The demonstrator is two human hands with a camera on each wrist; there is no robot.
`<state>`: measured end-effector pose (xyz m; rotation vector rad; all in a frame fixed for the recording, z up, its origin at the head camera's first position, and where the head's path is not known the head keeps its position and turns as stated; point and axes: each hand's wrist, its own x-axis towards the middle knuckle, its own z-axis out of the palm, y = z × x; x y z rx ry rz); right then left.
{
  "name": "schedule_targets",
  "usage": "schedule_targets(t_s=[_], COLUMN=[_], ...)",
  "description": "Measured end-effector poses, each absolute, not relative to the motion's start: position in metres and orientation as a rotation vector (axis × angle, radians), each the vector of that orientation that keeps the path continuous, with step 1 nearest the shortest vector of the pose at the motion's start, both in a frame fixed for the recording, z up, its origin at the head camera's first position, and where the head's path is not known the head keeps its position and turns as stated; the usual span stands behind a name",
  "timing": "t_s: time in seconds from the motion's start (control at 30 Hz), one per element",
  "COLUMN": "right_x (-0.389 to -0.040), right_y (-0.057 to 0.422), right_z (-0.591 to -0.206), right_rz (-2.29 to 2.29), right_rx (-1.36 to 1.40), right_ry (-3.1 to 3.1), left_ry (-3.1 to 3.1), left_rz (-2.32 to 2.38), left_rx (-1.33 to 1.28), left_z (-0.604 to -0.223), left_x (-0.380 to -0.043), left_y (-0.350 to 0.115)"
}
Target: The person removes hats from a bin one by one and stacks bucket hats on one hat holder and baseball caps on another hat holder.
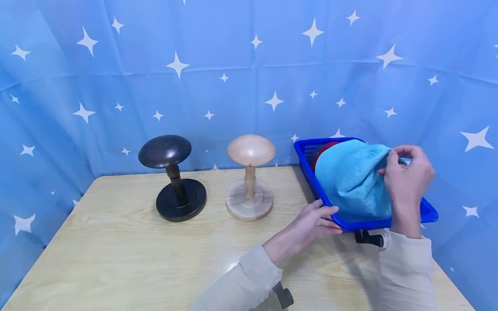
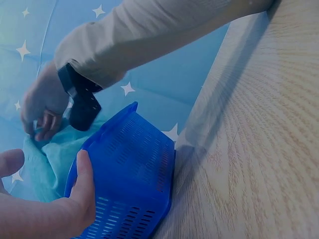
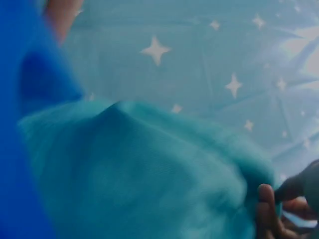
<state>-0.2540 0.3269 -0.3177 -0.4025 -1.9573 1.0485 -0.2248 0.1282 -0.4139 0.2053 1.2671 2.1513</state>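
Note:
A light-blue cloth hat [image 1: 350, 177] bulges up out of a blue plastic basket [image 1: 317, 183] at the right of the table. My right hand [image 1: 410, 172] pinches the hat's fabric at its upper right, pulling it into folds. In the right wrist view the fingertips [image 3: 265, 194] are at the edge of the teal-looking cloth. My left hand [image 1: 311, 220] holds the basket's near left corner, its fingers at the rim. The left wrist view shows one finger [image 2: 84, 174] lying along the basket's outer wall. Behind the hat a red and dark item [image 1: 320, 151] is mostly hidden.
Left of the basket stand a pale wooden hat stand [image 1: 250, 151] and a black hat stand [image 1: 165, 151], both bare, with round tops and round bases. The light wood table [image 1: 155, 263] backs onto a blue curtain [image 1: 218, 39] with white stars.

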Motion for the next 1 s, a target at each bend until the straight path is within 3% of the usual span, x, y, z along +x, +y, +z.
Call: schedule_targets(t_s=[0.4,0.63,1.0], right_x=[-0.225,-0.242,-0.259], right_y=[0.351,0.353,0.356], right_z=[-0.300,-0.269,-0.222], right_rz=[0.647,0.503,0.564], right_rx=[-0.469,-0.242,-0.289], right_ry=[-2.497,-2.260,-2.417], left_ry=[1.291,1.295,1.295], left_rz=[2.126,2.136,2.132], left_rx=[0.237,0.212,0.215], left_z=[-0.413,-0.413,-0.413], left_x=[-0.225,-0.225,-0.222], left_y=[0.124,0.124,0.127])
